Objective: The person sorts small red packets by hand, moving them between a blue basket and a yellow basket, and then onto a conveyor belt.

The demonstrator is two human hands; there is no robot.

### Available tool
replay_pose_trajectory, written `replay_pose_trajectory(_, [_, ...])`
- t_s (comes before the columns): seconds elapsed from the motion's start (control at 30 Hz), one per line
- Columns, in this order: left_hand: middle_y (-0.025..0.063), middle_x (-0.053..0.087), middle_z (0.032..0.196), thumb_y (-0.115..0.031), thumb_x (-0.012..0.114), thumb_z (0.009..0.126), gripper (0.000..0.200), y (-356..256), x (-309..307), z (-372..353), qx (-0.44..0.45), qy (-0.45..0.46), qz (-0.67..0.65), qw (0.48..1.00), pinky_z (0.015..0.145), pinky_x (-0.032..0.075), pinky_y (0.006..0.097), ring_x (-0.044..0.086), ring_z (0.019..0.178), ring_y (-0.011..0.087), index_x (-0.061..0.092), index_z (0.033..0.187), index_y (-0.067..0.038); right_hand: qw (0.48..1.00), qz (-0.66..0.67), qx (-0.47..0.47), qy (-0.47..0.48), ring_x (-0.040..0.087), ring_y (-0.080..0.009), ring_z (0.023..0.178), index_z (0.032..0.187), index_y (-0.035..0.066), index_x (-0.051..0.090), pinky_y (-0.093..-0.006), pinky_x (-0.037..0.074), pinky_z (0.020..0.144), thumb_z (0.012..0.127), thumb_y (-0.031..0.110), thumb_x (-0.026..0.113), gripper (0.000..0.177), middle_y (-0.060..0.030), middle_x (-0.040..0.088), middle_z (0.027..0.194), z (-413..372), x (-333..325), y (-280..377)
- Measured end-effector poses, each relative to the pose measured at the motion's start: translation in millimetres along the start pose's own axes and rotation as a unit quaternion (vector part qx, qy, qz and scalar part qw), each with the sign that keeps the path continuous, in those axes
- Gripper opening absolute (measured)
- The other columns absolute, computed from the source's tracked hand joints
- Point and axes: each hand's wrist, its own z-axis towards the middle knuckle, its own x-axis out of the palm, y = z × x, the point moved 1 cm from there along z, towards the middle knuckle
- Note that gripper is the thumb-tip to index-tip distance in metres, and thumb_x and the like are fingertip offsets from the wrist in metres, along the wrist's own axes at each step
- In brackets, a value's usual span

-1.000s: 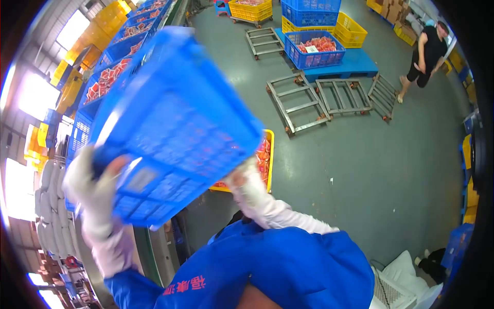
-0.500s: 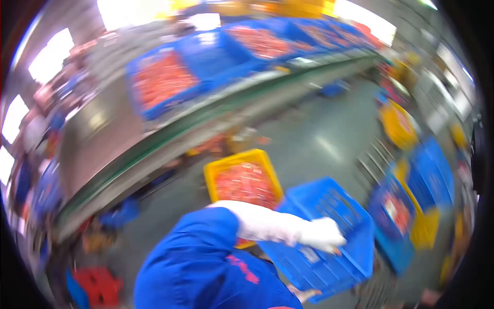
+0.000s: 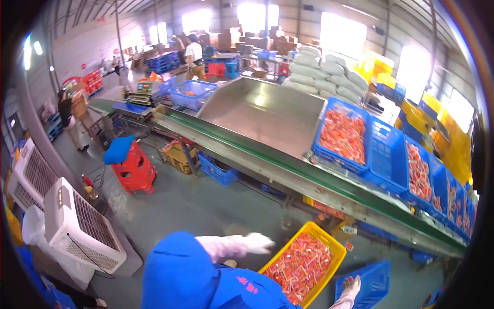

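Observation:
My left hand (image 3: 259, 243), in a white glove, hangs over the floor just left of a yellow crate (image 3: 337, 246), fingers stretched out and holding nothing. The crate is full of small red-and-white wrapped pieces (image 3: 301, 265). At the bottom right, my right hand (image 3: 351, 286) overlaps the near left side of a blue crate (image 3: 378, 280), its fingers extended and apart. That blue crate sits low beside the yellow one, partly cut off by the frame's lower edge. My blue-clad shoulder and chest fill the lower middle.
A conveyor with a green belt (image 3: 278, 174) runs across beyond the crates. Along its far side stand blue crates (image 3: 386, 154) and a steel chute (image 3: 267, 110). Red stools (image 3: 131, 167) and white air coolers (image 3: 82, 226) stand left. A person (image 3: 194, 56) is far back.
My view has swung left. My left hand, earlier reaching into the blue crate, is now apart from it, left of the yellow crate. The blue crate now appears lower, at the right of the yellow one.

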Motion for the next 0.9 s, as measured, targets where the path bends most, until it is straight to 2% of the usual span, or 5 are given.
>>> replay_pose_trajectory(0.1, [0.0174,0.069,0.109,-0.04,0.057,0.084,0.043,151,8,-140,-0.346,-0.061,-0.051,0.935,0.089,0.05,0.0463,0.065,0.104,0.0356,0.067,0.113,-0.009,0.978,0.097,0.084,0.166,0.059,-0.0215,0.067,0.095,0.013,0.063,-0.0448,0.05,0.061,0.086,0.038,0.069,0.027,-0.0036,0.064,0.082,14,103,-75])
replay_pose_trajectory(0.2, [0.0201,0.068,0.115,-0.037,0.056,0.087,0.043,226,36,-278,-0.601,-0.17,-0.189,0.758,0.093,0.05,0.0454,0.063,0.112,0.0379,0.068,0.114,-0.005,0.933,0.149,0.275,0.177,0.057,-0.0248,0.078,0.103,0.012,0.059,-0.0409,0.05,0.074,0.093,0.035,0.058,0.025,-0.0032,0.06,0.087,78,151,-255])
replay_pose_trajectory(0.33, [0.0216,0.067,0.117,-0.035,0.059,0.084,0.043,259,112,-378,-0.775,-0.178,-0.273,0.541,0.094,0.05,0.0441,0.061,0.115,0.0389,0.069,0.111,-0.003,0.857,-0.298,0.233,0.351,0.069,-0.0352,0.087,0.127,-0.001,0.053,-0.0424,0.057,0.073,0.094,0.023,0.06,0.041,-0.0227,0.065,0.106,-189,358,-206])
replay_pose_trajectory(0.47, [0.0204,0.063,0.124,-0.035,0.056,0.086,0.044,305,167,-355,-0.64,0.055,-0.251,0.724,0.098,0.047,0.0445,0.058,0.12,0.0383,0.068,0.116,-0.005,0.553,-0.535,-0.132,0.626,0.071,-0.0225,0.093,0.128,-0.001,0.06,-0.0344,0.056,0.079,0.092,0.028,0.064,0.046,-0.0202,0.07,0.108,-235,421,-220])
replay_pose_trajectory(0.9, [0.019,0.07,0.109,-0.036,0.058,0.089,0.04,306,29,-81,-0.395,-0.185,-0.299,0.849,0.092,0.05,0.043,0.065,0.105,0.0363,0.068,0.113,-0.005,0.769,-0.578,0.118,0.246,0.066,-0.0235,0.058,0.124,0.001,0.059,-0.0339,0.055,0.048,0.095,0.02,0.053,0.035,-0.0151,0.066,0.083,-139,280,-159])
